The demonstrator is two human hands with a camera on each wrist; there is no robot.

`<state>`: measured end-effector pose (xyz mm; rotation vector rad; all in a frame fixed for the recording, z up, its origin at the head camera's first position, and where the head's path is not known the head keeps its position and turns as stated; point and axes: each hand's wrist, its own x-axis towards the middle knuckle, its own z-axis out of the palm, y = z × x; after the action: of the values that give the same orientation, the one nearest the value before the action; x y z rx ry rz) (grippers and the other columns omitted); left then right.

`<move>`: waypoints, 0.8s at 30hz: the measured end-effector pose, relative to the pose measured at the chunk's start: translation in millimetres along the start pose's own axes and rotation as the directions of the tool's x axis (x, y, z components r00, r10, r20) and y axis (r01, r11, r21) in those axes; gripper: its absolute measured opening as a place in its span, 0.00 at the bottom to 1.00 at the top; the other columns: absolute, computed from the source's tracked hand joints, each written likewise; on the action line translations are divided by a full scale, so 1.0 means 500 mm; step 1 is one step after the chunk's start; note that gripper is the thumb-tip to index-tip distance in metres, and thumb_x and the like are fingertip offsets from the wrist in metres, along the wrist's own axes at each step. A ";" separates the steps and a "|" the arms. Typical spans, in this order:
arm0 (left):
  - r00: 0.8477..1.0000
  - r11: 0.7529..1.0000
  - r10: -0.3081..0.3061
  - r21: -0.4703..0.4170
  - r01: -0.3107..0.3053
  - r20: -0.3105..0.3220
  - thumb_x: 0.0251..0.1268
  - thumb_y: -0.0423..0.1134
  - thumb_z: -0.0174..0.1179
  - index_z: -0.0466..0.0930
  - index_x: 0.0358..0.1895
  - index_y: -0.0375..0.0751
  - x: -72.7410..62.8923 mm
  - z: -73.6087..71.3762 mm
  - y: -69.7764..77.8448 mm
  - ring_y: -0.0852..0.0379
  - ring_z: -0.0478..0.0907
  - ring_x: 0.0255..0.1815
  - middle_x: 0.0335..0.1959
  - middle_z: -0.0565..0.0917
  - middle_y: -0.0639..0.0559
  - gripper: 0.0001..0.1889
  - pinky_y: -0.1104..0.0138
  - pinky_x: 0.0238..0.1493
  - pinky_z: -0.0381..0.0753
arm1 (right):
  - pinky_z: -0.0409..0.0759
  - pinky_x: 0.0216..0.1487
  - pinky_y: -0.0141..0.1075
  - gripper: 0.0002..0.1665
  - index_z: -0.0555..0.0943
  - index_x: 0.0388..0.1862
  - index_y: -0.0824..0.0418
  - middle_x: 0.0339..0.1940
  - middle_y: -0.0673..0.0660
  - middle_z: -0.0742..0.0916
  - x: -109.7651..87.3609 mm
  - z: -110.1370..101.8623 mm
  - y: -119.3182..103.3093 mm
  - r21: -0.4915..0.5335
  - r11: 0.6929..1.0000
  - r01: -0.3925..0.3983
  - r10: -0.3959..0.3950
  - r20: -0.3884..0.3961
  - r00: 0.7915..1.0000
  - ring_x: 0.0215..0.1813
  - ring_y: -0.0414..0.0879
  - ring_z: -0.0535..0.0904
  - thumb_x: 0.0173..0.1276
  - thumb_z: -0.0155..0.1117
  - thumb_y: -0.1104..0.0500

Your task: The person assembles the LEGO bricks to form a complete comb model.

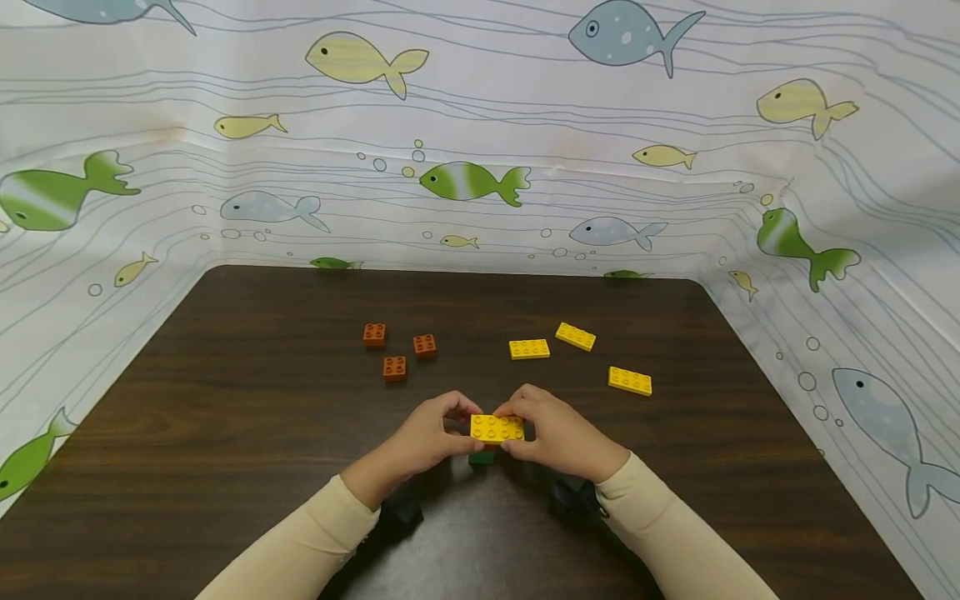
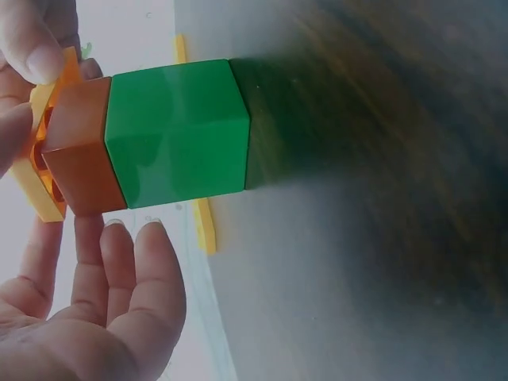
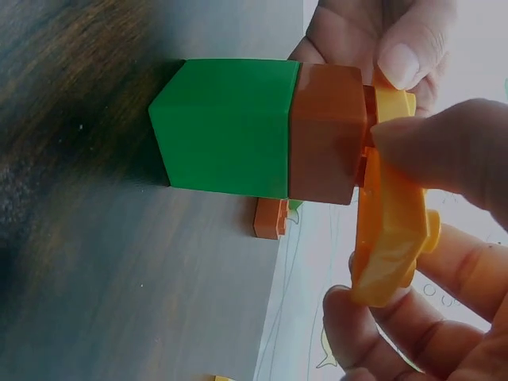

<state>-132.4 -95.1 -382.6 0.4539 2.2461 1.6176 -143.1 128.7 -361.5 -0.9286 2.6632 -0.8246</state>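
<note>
Left hand [image 1: 426, 432] and right hand [image 1: 561, 430] pinch a thin yellow rectangular plastic brick [image 1: 495, 429] between them, its long axis left-to-right, overhanging rightward above a stacked brown square plastic brick [image 2: 83, 147] and green plastic block [image 2: 178, 135].

Stack [image 2: 143, 139] on tbl [image 1: 247, 450]; bricks [image 1: 394, 369] behind L, plates [image 1: 529, 350] behind R.

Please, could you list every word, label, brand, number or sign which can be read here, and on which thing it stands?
None can be read.
The green block and brown brick show plain sides.
The fish-print backdrop bears drawings, no lettering that I can see.
Any marks on the held yellow brick are too small to read.
</note>
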 end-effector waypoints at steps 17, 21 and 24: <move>1.000 0.999 0.006 0.049 -0.007 0.012 0.58 0.33 0.68 0.76 0.47 0.35 0.001 -0.005 -0.001 0.46 0.76 0.47 0.45 0.78 0.45 0.15 0.62 0.40 0.77 | 0.74 0.41 0.32 0.19 0.82 0.52 0.58 0.41 0.45 0.76 -0.003 0.004 -0.004 -0.002 1.000 -0.010 0.010 -0.007 1.000 0.39 0.42 0.72 0.61 0.71 0.58; 1.000 0.999 0.002 0.042 -0.003 0.021 0.58 0.33 0.68 0.76 0.46 0.35 0.005 -0.005 -0.006 0.50 0.77 0.44 0.44 0.78 0.45 0.15 0.62 0.39 0.78 | 0.74 0.40 0.32 0.19 0.82 0.51 0.58 0.40 0.45 0.76 -0.002 0.006 -0.001 0.007 1.000 -0.004 0.004 -0.005 1.000 0.38 0.41 0.71 0.61 0.71 0.58; 1.000 0.998 -0.006 0.059 0.005 0.022 0.58 0.33 0.68 0.77 0.46 0.37 0.008 -0.004 -0.008 0.52 0.77 0.42 0.43 0.79 0.46 0.14 0.63 0.37 0.77 | 0.73 0.40 0.32 0.19 0.83 0.51 0.58 0.39 0.46 0.76 -0.003 0.007 0.002 0.020 1.000 0.005 -0.005 -0.008 1.000 0.38 0.41 0.70 0.61 0.71 0.58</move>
<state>-137.3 -96.2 -386.2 0.4779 2.2818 1.5402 -141.5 128.9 -364.9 -0.9295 2.6553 -0.8558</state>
